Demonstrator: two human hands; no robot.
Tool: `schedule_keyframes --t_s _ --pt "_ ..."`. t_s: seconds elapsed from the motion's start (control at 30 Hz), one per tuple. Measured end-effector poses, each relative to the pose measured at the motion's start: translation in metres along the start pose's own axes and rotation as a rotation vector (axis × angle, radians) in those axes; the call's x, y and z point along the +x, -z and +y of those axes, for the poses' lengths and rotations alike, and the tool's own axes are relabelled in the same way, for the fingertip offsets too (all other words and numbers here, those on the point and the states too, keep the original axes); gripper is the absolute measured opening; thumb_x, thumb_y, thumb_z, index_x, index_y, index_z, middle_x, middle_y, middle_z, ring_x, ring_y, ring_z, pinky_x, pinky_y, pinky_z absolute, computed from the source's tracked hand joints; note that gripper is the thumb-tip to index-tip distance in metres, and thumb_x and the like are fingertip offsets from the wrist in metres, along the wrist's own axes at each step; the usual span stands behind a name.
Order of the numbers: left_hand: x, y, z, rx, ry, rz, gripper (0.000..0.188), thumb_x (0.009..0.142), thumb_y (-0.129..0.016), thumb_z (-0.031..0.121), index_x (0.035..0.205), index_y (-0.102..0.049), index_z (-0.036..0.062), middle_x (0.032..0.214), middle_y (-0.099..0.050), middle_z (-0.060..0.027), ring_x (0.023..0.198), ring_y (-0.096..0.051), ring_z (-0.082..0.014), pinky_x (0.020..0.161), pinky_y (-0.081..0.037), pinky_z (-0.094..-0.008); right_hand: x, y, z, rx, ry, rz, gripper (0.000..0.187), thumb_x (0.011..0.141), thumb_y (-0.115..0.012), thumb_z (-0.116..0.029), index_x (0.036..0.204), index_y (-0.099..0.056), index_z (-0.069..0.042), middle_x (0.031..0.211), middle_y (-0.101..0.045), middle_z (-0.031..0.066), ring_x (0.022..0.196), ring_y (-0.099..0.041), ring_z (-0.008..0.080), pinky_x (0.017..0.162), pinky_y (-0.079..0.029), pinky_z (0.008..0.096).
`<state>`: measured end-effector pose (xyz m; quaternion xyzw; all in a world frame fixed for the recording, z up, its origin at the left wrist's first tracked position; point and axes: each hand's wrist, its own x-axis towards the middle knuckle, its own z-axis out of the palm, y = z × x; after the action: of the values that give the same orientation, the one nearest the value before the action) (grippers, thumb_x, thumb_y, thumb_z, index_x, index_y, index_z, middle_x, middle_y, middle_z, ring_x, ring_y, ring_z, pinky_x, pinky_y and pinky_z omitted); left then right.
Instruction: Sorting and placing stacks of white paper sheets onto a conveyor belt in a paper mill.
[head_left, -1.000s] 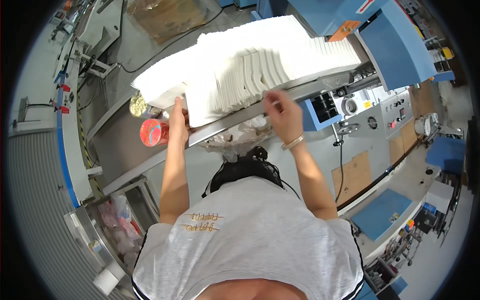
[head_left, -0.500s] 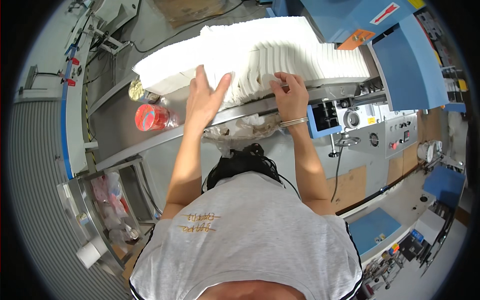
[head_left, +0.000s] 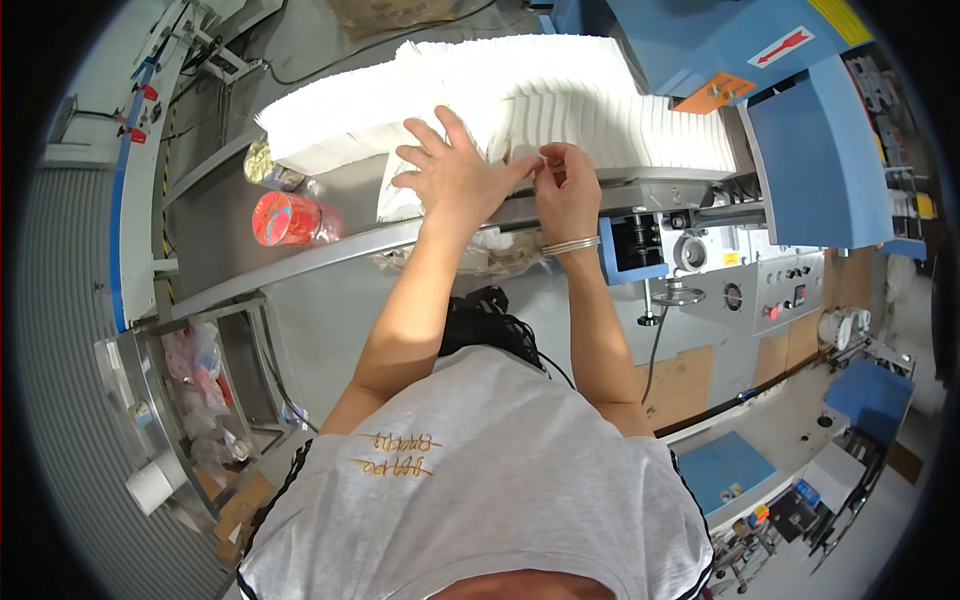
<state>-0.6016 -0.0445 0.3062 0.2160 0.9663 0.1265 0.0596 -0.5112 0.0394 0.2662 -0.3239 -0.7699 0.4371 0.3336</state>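
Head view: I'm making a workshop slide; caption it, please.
A spread left hand and a curled right hand at a row of packed white sheets, a red container to their left.

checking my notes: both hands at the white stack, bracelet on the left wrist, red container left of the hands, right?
The bracelet is on the wrist of the right hand, not the left hand, as the head view shows. The rest stands: both hands at the white stack, the red container to their left.

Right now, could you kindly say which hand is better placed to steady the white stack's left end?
Left hand, probably: spread open, it is nearer that end of the white stack than the right hand.
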Motion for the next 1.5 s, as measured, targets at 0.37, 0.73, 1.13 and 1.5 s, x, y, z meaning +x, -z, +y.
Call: schedule_keyframes --t_s 0.37,0.73,1.13,1.5 --pt "0.002 0.021 -0.033 -0.094 0.046 -0.104 0.113 0.059 -0.073 0.046 0.144 -0.013 0.0026 0.136 -0.031 -0.0179 0.121 -0.035 -0.0427 0.091 -0.036 -0.0603 -0.001 0.008 -0.008 -0.139 0.031 -0.071 0.013 0.08 -0.057 -0.005 0.088 -0.067 -0.009 0.089 -0.06 0.0108 0.073 -0.061 0.0274 0.068 -0.05 0.0364" --pt "0.024 0.041 -0.088 -0.088 0.075 -0.249 0.089 0.062 -0.069 0.04 0.141 -0.031 0.0244 0.137 -0.03 -0.0211 0.123 -0.035 -0.0465 0.093 -0.036 -0.0611 -0.005 0.008 -0.021 -0.519 0.101 -0.113 0.011 0.078 -0.065 -0.018 0.087 -0.067 -0.012 0.098 -0.058 0.0076 0.078 -0.062 0.0289 0.064 -0.051 0.0404" --pt "0.024 0.026 -0.187 -0.709 -0.18 -0.007 0.07 0.06 -0.069 0.024 0.125 -0.046 0.0095 0.126 -0.046 -0.0176 0.11 -0.051 -0.0354 0.089 -0.047 -0.0394 -0.006 -0.003 -0.008 -0.943 0.461 -0.046 0.032 0.073 -0.064 -0.013 0.104 -0.068 -0.023 0.131 -0.045 0.016 0.121 -0.04 0.0376 0.097 -0.035 0.0488" --pt "0.019 0.03 -0.232 -1.262 -0.181 -0.043 0.068 0.063 -0.072 0.009 0.125 -0.043 0.0024 0.114 -0.051 -0.012 0.086 -0.059 -0.019 0.063 -0.052 -0.0295 -0.007 -0.002 -0.007 -0.97 0.432 -0.095 0.034 0.073 -0.068 -0.018 0.105 -0.069 -0.026 0.131 -0.046 0.0139 0.122 -0.039 0.036 0.097 -0.035 0.0502"
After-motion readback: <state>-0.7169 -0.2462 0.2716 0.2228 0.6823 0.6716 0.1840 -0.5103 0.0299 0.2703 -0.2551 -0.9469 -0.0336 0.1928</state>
